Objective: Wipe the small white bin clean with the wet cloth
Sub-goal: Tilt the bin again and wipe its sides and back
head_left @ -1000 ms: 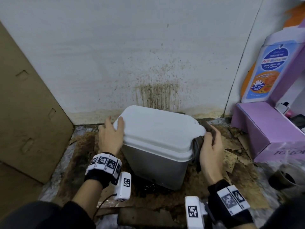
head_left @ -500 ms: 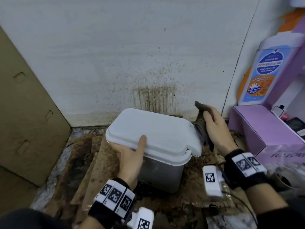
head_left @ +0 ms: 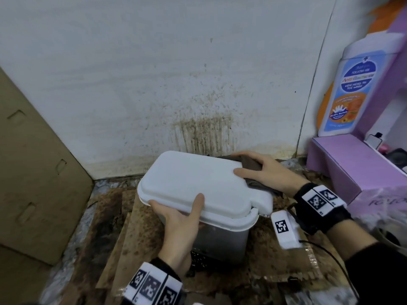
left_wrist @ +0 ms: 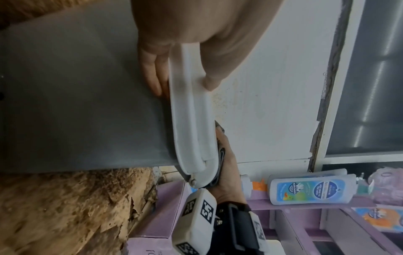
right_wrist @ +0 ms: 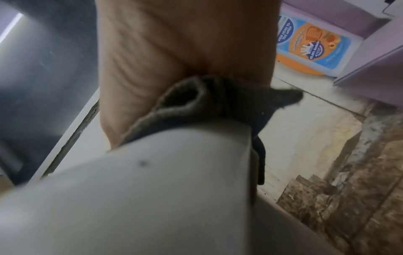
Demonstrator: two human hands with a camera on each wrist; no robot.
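The small white bin (head_left: 193, 183) with a grey body (left_wrist: 76, 89) stands on stained cardboard against the wall. My left hand (head_left: 176, 225) grips the near rim of its lid, thumb on top and fingers under the lip (left_wrist: 152, 72). My right hand (head_left: 264, 170) lies on the lid's far right corner and presses the dark brown wet cloth (head_left: 253, 166) against it. In the right wrist view the cloth (right_wrist: 207, 100) is bunched between the palm and the white lid (right_wrist: 152, 181).
A stained white wall (head_left: 198, 84) rises just behind the bin. A brown cardboard panel (head_left: 33, 172) leans at the left. A purple display box (head_left: 352, 164) with a printed wash bottle (head_left: 350, 91) stands at the right. The floor cardboard (head_left: 136, 238) is dirty and wet.
My left hand went from the bin's left side to the lid's near rim. My right hand lifted the cloth from the right side up onto the lid's far right corner.
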